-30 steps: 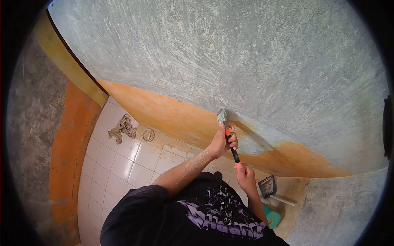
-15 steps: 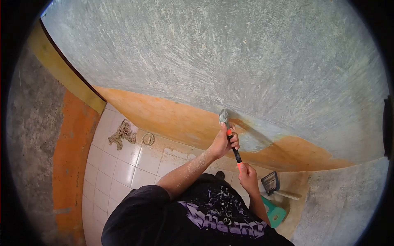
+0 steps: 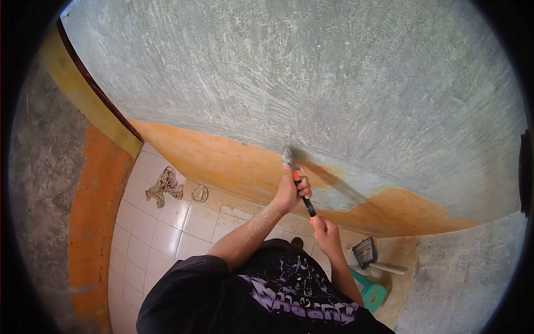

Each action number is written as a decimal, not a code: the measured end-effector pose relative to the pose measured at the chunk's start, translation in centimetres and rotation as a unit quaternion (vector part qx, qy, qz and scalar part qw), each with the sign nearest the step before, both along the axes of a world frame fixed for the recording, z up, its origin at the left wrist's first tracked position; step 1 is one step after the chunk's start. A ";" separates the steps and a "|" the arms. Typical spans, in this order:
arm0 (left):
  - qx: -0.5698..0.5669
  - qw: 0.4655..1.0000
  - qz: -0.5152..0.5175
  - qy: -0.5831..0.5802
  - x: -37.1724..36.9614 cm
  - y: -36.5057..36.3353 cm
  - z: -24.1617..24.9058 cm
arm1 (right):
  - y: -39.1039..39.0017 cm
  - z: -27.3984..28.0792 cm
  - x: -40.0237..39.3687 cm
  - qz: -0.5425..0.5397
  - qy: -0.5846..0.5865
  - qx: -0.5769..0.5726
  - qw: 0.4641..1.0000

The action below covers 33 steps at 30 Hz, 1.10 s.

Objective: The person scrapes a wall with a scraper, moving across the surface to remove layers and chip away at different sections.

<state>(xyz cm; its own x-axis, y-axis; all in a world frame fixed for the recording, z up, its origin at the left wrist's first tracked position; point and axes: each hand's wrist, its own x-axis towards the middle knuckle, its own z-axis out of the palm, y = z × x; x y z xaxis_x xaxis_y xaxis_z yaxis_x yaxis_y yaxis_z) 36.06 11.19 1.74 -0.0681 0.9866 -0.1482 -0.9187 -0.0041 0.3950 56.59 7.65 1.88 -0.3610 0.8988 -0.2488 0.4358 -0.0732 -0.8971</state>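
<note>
Both my hands grip a scraper with a black and orange handle [image 3: 305,205]. My left hand [image 3: 290,190] is closed around the upper handle, just below the metal blade [image 3: 287,155]. My right hand [image 3: 326,233] holds the lower end of the handle. The blade presses against the wall [image 3: 311,83] where the grey scraped surface meets a band of orange paint [image 3: 222,161]. A patch of bare grey shows just right of the blade.
White floor tiles [image 3: 161,222] lie below, with a crumpled rag [image 3: 164,185] and a round ring [image 3: 199,193] near the wall's foot. A wire brush [image 3: 366,253] and a green stool [image 3: 372,292] sit at the lower right. An orange-painted side wall [image 3: 92,211] stands on the left.
Both hands and the scraper have shifted left along the wall, the blade now blurred with motion against the edge of the orange paint.
</note>
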 end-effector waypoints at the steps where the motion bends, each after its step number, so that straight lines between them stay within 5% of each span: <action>1: 0.008 1.000 0.007 0.012 -0.3 0.0 0.1 | 0.0 0.2 -1.1 0.006 0.002 0.001 1.000; 15: 0.036 0.993 -0.108 0.015 0.4 -0.6 0.5 | -1.6 0.2 1.1 -0.036 0.033 -0.072 0.996; 33: 0.021 0.997 0.046 0.056 -6.1 -1.9 0.4 | -0.2 -0.2 -6.3 0.043 -0.014 0.006 0.999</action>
